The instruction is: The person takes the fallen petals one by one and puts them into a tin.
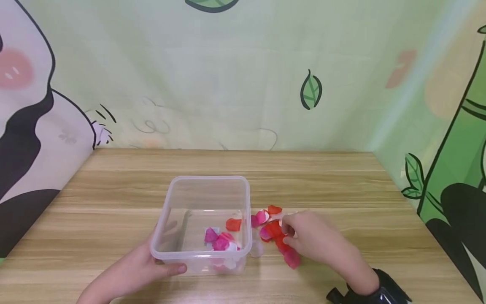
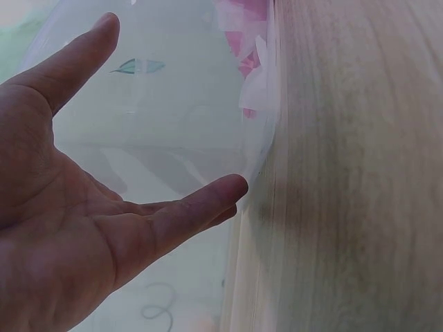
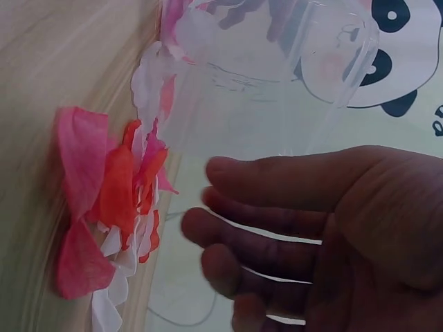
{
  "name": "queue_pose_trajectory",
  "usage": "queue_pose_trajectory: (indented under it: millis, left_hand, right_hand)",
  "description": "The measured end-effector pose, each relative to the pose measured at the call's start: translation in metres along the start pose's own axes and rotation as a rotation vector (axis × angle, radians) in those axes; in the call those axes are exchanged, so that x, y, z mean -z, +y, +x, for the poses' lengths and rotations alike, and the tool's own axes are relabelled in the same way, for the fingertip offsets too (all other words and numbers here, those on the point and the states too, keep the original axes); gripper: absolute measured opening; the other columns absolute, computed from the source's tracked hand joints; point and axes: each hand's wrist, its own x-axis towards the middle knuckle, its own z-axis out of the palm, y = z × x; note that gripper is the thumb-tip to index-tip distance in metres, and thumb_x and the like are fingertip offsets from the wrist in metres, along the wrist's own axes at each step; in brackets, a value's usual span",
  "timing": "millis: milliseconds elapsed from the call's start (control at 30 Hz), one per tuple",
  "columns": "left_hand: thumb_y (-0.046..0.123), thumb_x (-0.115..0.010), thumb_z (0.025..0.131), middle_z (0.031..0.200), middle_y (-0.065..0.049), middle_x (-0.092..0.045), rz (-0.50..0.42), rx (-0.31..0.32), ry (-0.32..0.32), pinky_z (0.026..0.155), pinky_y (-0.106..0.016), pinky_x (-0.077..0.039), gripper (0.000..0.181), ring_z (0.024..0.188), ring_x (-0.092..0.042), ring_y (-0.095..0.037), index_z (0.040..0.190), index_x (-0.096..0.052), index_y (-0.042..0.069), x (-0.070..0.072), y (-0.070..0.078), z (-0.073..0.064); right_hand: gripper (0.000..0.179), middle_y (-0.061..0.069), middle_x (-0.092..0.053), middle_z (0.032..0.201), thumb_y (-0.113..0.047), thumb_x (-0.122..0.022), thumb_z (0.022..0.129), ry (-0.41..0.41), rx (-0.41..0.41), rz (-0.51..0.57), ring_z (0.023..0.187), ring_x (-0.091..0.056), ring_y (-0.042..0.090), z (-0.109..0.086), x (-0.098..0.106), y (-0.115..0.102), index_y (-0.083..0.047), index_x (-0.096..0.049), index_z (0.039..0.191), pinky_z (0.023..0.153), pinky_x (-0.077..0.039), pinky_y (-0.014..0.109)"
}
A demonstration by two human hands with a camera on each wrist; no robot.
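Observation:
A clear plastic box (image 1: 201, 255) stands without a lid on the table. Inside it several pink, white and red petals (image 1: 221, 242) lie toward the right side. My left hand (image 1: 142, 261) holds the box at its near left corner, thumb along the front and fingers round the left side. To the right of the box is a loose heap of red, pink and white petals (image 1: 274, 230). Over that heap hovers my right hand (image 1: 313, 236). The right wrist view shows its fingers (image 3: 270, 259) loosely bent, apart from the petals, with nothing between thumb and fingertips.
The wooden table (image 1: 322, 181) extends behind and to both sides of the box. A green cloth backdrop (image 1: 228, 84) with leaf and panda drawings rises at its far edge and sides. A black band (image 1: 381, 291) is around the right wrist.

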Motion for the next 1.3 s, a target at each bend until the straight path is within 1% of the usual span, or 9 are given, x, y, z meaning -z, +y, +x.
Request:
queue_pose_trajectory:
  millis: [200,333,467,600,700,800,933,1033,1300]
  left_hand:
    - [0.027,-0.088,0.084,0.154,-0.033,-0.037,0.028,0.013,0.003,0.091,-0.025,-0.050,0.110,0.121,-0.056,-0.037,0.163,-0.014,0.002,0.000,0.000,0.000]
    - [0.026,-0.088,0.084,0.155,-0.033,-0.036,0.018,0.013,-0.001,0.091,-0.025,-0.050,0.112,0.122,-0.056,-0.038,0.163,-0.012,0.003,0.000,0.000,0.000]
    - [0.026,-0.087,0.085,0.155,-0.032,-0.036,0.002,0.015,-0.006,0.090,-0.024,-0.051,0.111,0.120,-0.056,-0.036,0.163,-0.012,0.004,0.000,0.000,0.000]
    - [0.024,-0.087,0.085,0.155,-0.034,-0.034,-0.030,0.006,-0.016,0.088,-0.027,-0.052,0.111,0.119,-0.057,-0.037,0.164,-0.010,0.008,0.000,0.000,0.001]
    - [0.024,-0.087,0.085,0.156,-0.035,-0.032,-0.036,0.012,-0.022,0.088,-0.028,-0.053,0.113,0.121,-0.057,-0.039,0.165,-0.008,0.012,0.001,0.000,0.001]
    - [0.027,-0.087,0.085,0.156,-0.034,-0.032,-0.018,0.027,-0.015,0.089,-0.027,-0.052,0.114,0.123,-0.056,-0.039,0.165,-0.008,0.014,0.001,0.001,0.000]
    - [0.027,-0.087,0.084,0.156,-0.032,-0.034,-0.004,0.022,-0.009,0.090,-0.027,-0.051,0.113,0.123,-0.056,-0.038,0.165,-0.010,0.011,0.001,0.001,0.000]
    - [0.026,-0.087,0.085,0.156,-0.033,-0.034,-0.008,0.013,-0.014,0.090,-0.027,-0.051,0.111,0.122,-0.057,-0.038,0.164,-0.011,0.008,0.001,0.000,0.000]
    - [0.027,-0.087,0.085,0.157,-0.032,-0.033,-0.002,0.027,-0.023,0.091,-0.025,-0.050,0.112,0.122,-0.056,-0.037,0.163,-0.010,0.004,0.002,0.000,0.001]
  right_hand:
    - [0.030,-0.007,-0.047,0.060,-0.011,-0.085,0.082,-0.129,-0.056,-0.004,0.057,-0.044,0.012,-0.002,-0.005,0.001,-0.019,-0.058,0.071,0.054,-0.037,0.028]
    - [0.030,-0.005,-0.048,0.062,-0.012,-0.087,0.080,-0.165,-0.070,-0.021,0.058,-0.045,0.013,-0.004,-0.009,0.001,-0.017,-0.058,0.072,0.054,-0.037,0.030]
    - [0.031,-0.005,-0.047,0.065,-0.011,-0.087,0.077,-0.182,-0.037,-0.043,0.061,-0.043,0.012,-0.004,-0.015,0.001,-0.018,-0.057,0.072,0.056,-0.035,0.029]
    - [0.035,-0.007,-0.046,0.067,-0.007,-0.087,0.073,-0.173,0.006,-0.062,0.063,-0.043,0.012,-0.003,-0.021,0.002,-0.019,-0.055,0.071,0.056,-0.037,0.030]
    - [0.037,-0.009,-0.047,0.067,-0.002,-0.087,0.070,-0.160,0.015,-0.070,0.064,-0.044,0.011,-0.002,-0.025,0.003,-0.020,-0.055,0.071,0.055,-0.039,0.030]
    - [0.036,-0.009,-0.047,0.066,0.003,-0.082,0.071,-0.148,0.016,-0.064,0.062,-0.044,0.011,-0.002,-0.027,0.004,-0.020,-0.055,0.070,0.053,-0.038,0.029]
    - [0.033,-0.008,-0.046,0.064,0.006,-0.075,0.078,-0.128,0.015,-0.036,0.059,-0.043,0.011,-0.002,-0.029,0.006,-0.019,-0.055,0.069,0.051,-0.036,0.027]
    - [0.032,-0.007,-0.046,0.064,0.005,-0.075,0.082,-0.110,0.011,-0.011,0.059,-0.043,0.012,-0.001,-0.026,0.006,-0.018,-0.056,0.069,0.052,-0.036,0.026]
    - [0.032,-0.009,-0.049,0.065,0.005,-0.078,0.079,-0.033,0.043,0.002,0.061,-0.046,0.011,0.001,-0.012,0.008,-0.017,-0.058,0.067,0.055,-0.041,0.027]
